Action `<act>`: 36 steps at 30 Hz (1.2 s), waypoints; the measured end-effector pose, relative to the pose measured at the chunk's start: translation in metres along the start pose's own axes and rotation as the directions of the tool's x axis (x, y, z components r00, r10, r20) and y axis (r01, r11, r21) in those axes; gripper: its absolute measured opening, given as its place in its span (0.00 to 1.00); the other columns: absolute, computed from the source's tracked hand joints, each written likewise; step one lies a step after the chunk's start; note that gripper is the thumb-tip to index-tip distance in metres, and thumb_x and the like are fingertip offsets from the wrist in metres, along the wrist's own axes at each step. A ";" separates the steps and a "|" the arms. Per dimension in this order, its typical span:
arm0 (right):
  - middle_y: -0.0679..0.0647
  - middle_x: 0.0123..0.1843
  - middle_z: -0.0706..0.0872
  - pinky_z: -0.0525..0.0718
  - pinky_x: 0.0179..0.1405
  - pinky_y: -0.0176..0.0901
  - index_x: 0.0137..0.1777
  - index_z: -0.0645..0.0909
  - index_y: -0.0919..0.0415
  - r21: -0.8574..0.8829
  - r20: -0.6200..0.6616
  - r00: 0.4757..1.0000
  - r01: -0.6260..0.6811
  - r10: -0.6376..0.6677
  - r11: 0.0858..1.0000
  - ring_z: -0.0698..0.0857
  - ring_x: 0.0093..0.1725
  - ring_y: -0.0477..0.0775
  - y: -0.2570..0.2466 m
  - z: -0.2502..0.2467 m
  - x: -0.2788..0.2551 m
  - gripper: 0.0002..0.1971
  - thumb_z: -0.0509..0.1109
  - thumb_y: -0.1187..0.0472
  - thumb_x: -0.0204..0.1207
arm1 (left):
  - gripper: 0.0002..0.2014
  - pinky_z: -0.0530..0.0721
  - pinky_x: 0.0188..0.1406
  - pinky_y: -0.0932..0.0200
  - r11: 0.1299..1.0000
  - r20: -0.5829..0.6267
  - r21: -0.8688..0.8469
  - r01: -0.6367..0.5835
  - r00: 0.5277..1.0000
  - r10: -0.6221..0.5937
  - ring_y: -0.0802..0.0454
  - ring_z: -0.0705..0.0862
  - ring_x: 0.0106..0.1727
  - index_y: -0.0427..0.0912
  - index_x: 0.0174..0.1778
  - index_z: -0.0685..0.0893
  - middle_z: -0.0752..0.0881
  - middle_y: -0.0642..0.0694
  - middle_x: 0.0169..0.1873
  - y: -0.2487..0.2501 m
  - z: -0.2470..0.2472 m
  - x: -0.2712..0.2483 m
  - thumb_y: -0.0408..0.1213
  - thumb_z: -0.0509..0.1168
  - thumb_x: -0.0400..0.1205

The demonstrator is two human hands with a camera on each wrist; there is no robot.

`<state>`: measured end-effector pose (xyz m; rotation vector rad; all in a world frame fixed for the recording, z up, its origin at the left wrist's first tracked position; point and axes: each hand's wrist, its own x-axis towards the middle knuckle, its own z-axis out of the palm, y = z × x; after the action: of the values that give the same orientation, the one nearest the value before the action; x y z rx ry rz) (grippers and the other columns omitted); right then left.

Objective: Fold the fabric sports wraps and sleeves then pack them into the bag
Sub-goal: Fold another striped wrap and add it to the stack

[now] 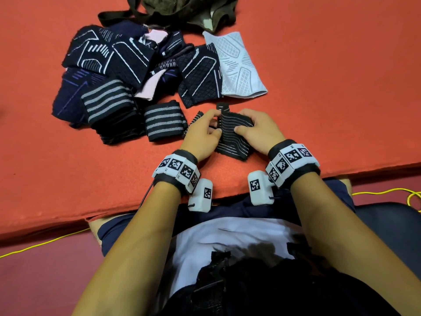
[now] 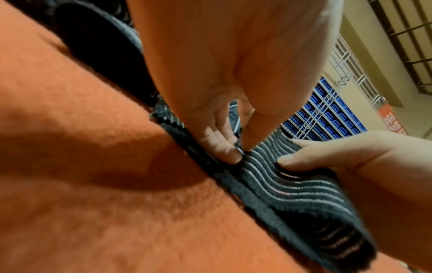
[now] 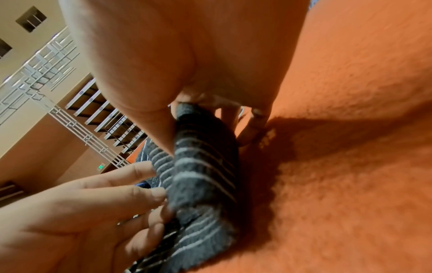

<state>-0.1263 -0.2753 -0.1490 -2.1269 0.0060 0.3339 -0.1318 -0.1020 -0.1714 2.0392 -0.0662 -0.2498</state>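
Note:
A black wrap with thin grey stripes (image 1: 231,137) lies partly folded on the orange felt table (image 1: 330,99) near its front edge. My left hand (image 1: 208,130) pinches the wrap's left fold between thumb and fingers (image 2: 230,153). My right hand (image 1: 256,130) grips the wrap's right side, its thumb pressed on top (image 2: 292,158) and its fingers curled behind. The wrap (image 3: 201,175) runs between the right thumb (image 3: 161,129) and the fingers. An olive bag (image 1: 189,12) with dark straps lies open at the table's far edge.
A heap of folded navy, black and pink sleeves (image 1: 107,71) fills the left middle. A grey-striped folded wrap (image 1: 163,120) lies just left of my hands. A white patterned sleeve (image 1: 238,65) and a black diamond-knit one (image 1: 200,78) lie behind them. A yellow cable (image 1: 387,191) runs along the floor.

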 end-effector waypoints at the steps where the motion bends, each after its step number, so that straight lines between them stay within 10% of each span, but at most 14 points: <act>1: 0.44 0.43 0.88 0.84 0.52 0.48 0.47 0.83 0.46 0.007 0.002 1.000 0.008 -0.008 1.000 0.87 0.46 0.50 -0.001 0.000 0.000 0.10 0.73 0.65 0.75 | 0.16 0.80 0.42 0.67 1.000 -0.033 0.013 -0.005 0.999 0.005 0.65 0.76 0.32 0.51 0.59 0.82 0.78 0.58 0.39 -0.001 -0.001 0.001 0.25 0.64 0.81; 9: 0.48 0.44 0.88 0.76 0.44 0.41 0.49 0.83 0.51 -0.274 -0.063 0.998 -0.038 0.022 0.961 0.86 0.47 0.52 0.006 -0.005 0.002 0.07 0.74 0.50 0.79 | 0.07 0.74 0.36 0.71 0.991 -0.219 0.133 0.002 0.975 0.028 0.61 0.73 0.30 0.44 0.49 0.84 0.79 0.54 0.32 -0.004 -0.023 -0.004 0.30 0.65 0.78; 15: 0.54 0.56 0.90 0.72 0.69 0.53 0.61 0.84 0.50 -0.468 -0.234 0.972 -0.119 0.007 0.876 0.84 0.62 0.63 0.001 -0.010 0.010 0.12 0.72 0.52 0.79 | 0.14 0.77 0.40 0.65 0.994 -0.150 0.108 0.021 0.989 -0.005 0.63 0.74 0.27 0.48 0.55 0.86 0.77 0.56 0.29 -0.008 -0.017 -0.006 0.31 0.69 0.75; 20: 0.51 0.53 0.85 0.81 0.64 0.58 0.58 0.83 0.53 -0.290 -0.285 0.959 -0.074 -0.012 0.954 0.85 0.55 0.57 -0.006 -0.008 0.013 0.11 0.65 0.61 0.78 | 0.31 0.79 0.52 0.62 0.983 -0.110 0.173 0.062 0.993 -0.043 0.57 0.81 0.36 0.42 0.78 0.71 0.82 0.57 0.33 -0.002 -0.015 -0.006 0.31 0.71 0.78; 28: 0.63 0.62 0.85 0.81 0.60 0.52 0.65 0.82 0.62 -0.432 -0.164 0.981 -0.162 0.100 0.887 0.81 0.63 0.67 -0.006 0.005 0.012 0.17 0.62 0.62 0.79 | 0.19 0.79 0.47 0.54 0.950 -0.145 0.311 0.037 0.989 0.009 0.53 0.78 0.35 0.43 0.64 0.84 0.79 0.53 0.29 -0.004 -0.016 0.000 0.31 0.66 0.77; 36: 0.60 0.62 0.79 0.79 0.65 0.52 0.66 0.84 0.45 -0.328 -0.129 0.989 -0.114 0.075 0.938 0.78 0.65 0.64 -0.018 0.026 0.006 0.18 0.66 0.54 0.76 | 0.22 0.77 0.48 0.55 0.930 -0.144 0.368 0.020 0.989 0.036 0.49 0.78 0.44 0.43 0.68 0.82 0.82 0.47 0.39 -0.007 -0.015 -0.001 0.32 0.68 0.76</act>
<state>-0.1240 -0.2431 -0.1484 -2.4884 0.1272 0.2832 -0.1297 -0.0855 -0.1713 2.4262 -0.0301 -0.0821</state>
